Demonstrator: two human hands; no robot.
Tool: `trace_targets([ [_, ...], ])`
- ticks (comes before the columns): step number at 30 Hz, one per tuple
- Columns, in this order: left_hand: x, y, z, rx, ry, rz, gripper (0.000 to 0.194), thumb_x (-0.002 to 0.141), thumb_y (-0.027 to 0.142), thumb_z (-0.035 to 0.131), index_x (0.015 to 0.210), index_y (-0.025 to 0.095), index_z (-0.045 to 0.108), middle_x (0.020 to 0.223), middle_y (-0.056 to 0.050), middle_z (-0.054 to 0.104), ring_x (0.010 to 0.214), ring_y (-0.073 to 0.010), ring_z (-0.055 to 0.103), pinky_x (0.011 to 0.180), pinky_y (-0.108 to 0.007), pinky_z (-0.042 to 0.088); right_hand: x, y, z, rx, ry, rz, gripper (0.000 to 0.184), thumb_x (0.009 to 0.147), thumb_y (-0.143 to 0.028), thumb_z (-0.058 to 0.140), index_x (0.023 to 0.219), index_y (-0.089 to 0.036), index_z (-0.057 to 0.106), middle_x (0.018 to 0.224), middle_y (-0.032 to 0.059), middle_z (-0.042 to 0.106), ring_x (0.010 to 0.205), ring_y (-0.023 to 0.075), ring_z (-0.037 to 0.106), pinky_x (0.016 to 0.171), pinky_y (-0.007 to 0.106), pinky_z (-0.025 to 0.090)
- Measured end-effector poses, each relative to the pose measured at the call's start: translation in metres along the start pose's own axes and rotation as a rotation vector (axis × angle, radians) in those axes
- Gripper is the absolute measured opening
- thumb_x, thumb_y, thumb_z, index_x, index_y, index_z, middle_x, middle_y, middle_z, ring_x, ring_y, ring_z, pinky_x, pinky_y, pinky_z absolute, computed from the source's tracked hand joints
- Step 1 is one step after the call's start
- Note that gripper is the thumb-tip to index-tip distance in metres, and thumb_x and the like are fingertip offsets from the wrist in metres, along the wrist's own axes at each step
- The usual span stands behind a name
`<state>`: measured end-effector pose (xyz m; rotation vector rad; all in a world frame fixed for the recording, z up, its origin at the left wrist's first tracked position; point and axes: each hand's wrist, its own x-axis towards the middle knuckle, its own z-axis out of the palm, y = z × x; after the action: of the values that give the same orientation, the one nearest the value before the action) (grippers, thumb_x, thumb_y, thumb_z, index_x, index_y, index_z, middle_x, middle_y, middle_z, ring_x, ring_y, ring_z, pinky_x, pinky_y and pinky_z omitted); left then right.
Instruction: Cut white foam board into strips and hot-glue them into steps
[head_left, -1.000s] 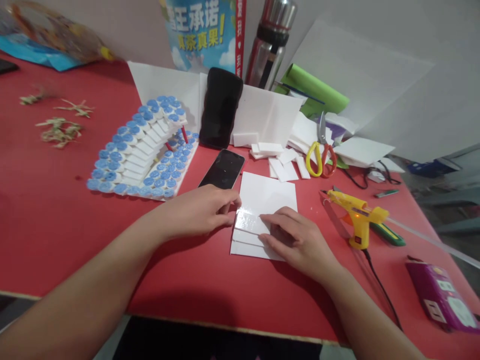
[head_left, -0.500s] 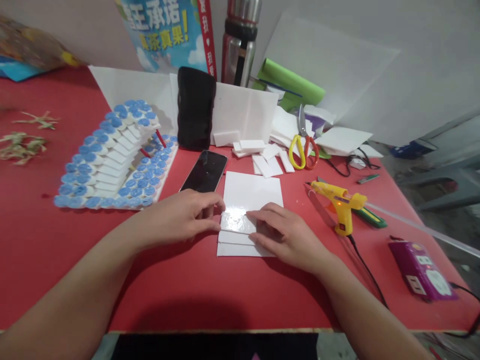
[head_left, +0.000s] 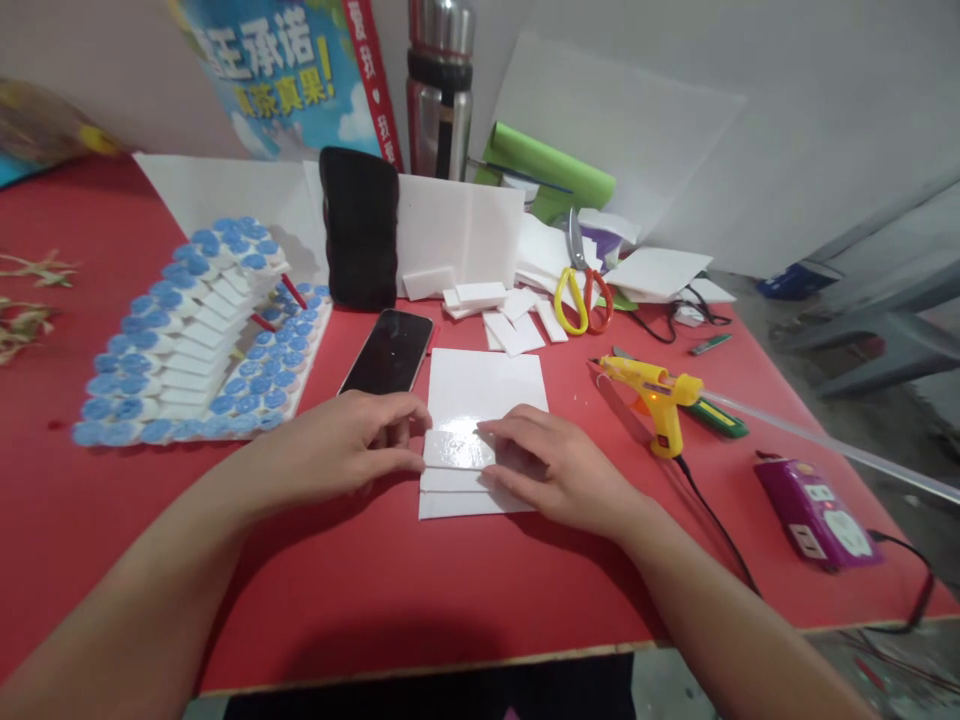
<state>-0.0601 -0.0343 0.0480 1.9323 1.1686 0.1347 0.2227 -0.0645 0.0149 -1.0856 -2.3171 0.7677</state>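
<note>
A white foam board [head_left: 487, 385] lies flat on the red table. Across its near part run white foam strips, laid like overlapping steps, and the upper strip [head_left: 454, 450] shines under the light. My left hand [head_left: 375, 440] pinches the left end of that upper strip between thumb and forefinger. At its other end, my right hand [head_left: 551, 462] grips it with thumb and fingers, covering that end. Just beyond my left hand a dark-screened phone [head_left: 391, 352] rests on the table.
To the left stands a stepped model [head_left: 199, 330] edged in blue-topped rolls. A yellow glue gun [head_left: 654, 395], a green utility knife [head_left: 721, 417] and a purple power socket [head_left: 817, 515] lie to the right. Scissors [head_left: 581, 285] and loose foam pieces [head_left: 514, 330] are behind.
The view has shifted, so most things appear further left. Both hands keep their hold on the strip, which stays in place on the board.
</note>
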Motion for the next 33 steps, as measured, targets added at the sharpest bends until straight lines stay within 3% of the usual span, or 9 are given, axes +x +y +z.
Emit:
trace_targets([
  [3, -0.003, 0.001, -0.003, -0.009, 0.097, -0.019, 0.038, 0.096, 0.054, 0.062, 0.119, 0.024, 0.066, 0.071, 0.001, 0.069, 0.062, -0.0178, 0.063, 0.057, -0.027, 0.042, 0.000, 0.004, -0.001, 0.069, 0.161, 0.035, 0.026, 0.104, -0.033, 0.059, 0.125, -0.021, 0.068, 0.099, 0.0064, 0.074, 0.082, 0.0179, 0.068, 0.072, 0.030, 0.055],
  [6, -0.004, 0.001, -0.002, -0.050, 0.312, -0.027, 0.033, 0.098, 0.056, 0.059, 0.102, 0.024, 0.066, 0.062, 0.004, 0.065, 0.052, -0.0139, 0.055, 0.054, -0.027, 0.040, 0.001, 0.008, -0.001, 0.070, 0.346, 0.069, 0.022, 0.106, -0.028, 0.052, 0.115, -0.022, 0.070, 0.102, 0.0068, 0.077, 0.084, 0.0184, 0.071, 0.075, 0.031, 0.056],
  [10, -0.003, 0.003, 0.001, -0.077, 0.515, -0.017, 0.033, 0.100, 0.052, 0.057, 0.085, 0.024, 0.061, 0.059, 0.004, 0.062, 0.047, -0.0116, 0.051, 0.055, -0.027, 0.040, 0.002, 0.010, 0.001, 0.071, 0.415, 0.097, 0.022, 0.105, -0.026, 0.050, 0.109, -0.021, 0.071, 0.084, 0.0043, 0.076, 0.067, 0.0165, 0.068, 0.065, 0.029, 0.053],
  [14, 0.005, 0.016, -0.008, 0.056, 0.433, 0.033, 0.025, 0.104, 0.041, 0.046, 0.100, 0.024, 0.064, 0.074, 0.000, 0.071, 0.057, -0.0154, 0.060, 0.061, -0.030, 0.044, 0.003, 0.010, 0.003, 0.084, 0.414, 0.063, 0.022, 0.102, -0.023, 0.051, 0.109, -0.019, 0.072, 0.083, 0.0043, 0.077, 0.065, 0.0160, 0.069, 0.064, 0.027, 0.053],
  [17, 0.025, 0.031, -0.021, 0.282, 0.450, 0.125, 0.025, 0.102, 0.032, 0.044, 0.106, 0.021, 0.067, 0.093, -0.007, 0.076, 0.080, -0.0227, 0.068, 0.074, -0.034, 0.048, 0.003, 0.009, 0.005, 0.078, 0.419, 0.017, 0.022, 0.100, -0.020, 0.053, 0.109, -0.019, 0.074, 0.091, 0.0062, 0.081, 0.074, 0.0176, 0.074, 0.071, 0.027, 0.056],
  [21, 0.082, 0.038, -0.031, 0.518, 0.457, 0.321, 0.030, 0.097, 0.018, 0.046, 0.109, 0.018, 0.073, 0.121, -0.013, 0.077, 0.115, -0.0282, 0.068, 0.100, -0.040, 0.049, 0.003, 0.009, 0.005, 0.068, 0.403, -0.001, 0.023, 0.099, -0.018, 0.054, 0.108, -0.020, 0.075, 0.098, 0.0071, 0.083, 0.082, 0.0191, 0.077, 0.077, 0.028, 0.059],
  [23, 0.116, 0.033, -0.031, 0.627, 0.350, 0.451, 0.041, 0.093, 0.007, 0.045, 0.122, 0.017, 0.072, 0.135, -0.012, 0.073, 0.128, -0.0264, 0.063, 0.109, -0.040, 0.046, 0.004, 0.010, 0.005, 0.067, 0.400, 0.000, 0.023, 0.098, -0.017, 0.054, 0.109, -0.021, 0.075, 0.101, 0.0073, 0.083, 0.086, 0.0197, 0.078, 0.079, 0.029, 0.059],
  [27, 0.164, 0.024, -0.027, 0.756, 0.247, 0.578, 0.057, 0.080, -0.006, 0.054, 0.128, 0.019, 0.070, 0.133, -0.009, 0.076, 0.130, -0.0249, 0.062, 0.104, -0.037, 0.046, 0.005, 0.014, 0.004, 0.070, 0.436, -0.018, 0.023, 0.099, -0.017, 0.054, 0.108, -0.020, 0.075, 0.104, 0.0079, 0.083, 0.092, 0.0208, 0.079, 0.082, 0.029, 0.060],
  [33, 0.172, 0.023, -0.023, 0.776, 0.258, 0.676, 0.040, 0.088, -0.002, 0.055, 0.112, 0.022, 0.076, 0.115, -0.012, 0.080, 0.124, -0.0285, 0.065, 0.101, -0.043, 0.044, 0.004, 0.013, 0.001, 0.076, 0.449, -0.025, 0.024, 0.100, -0.019, 0.053, 0.108, -0.019, 0.075, 0.104, 0.0077, 0.083, 0.091, 0.0206, 0.079, 0.082, 0.029, 0.059],
])
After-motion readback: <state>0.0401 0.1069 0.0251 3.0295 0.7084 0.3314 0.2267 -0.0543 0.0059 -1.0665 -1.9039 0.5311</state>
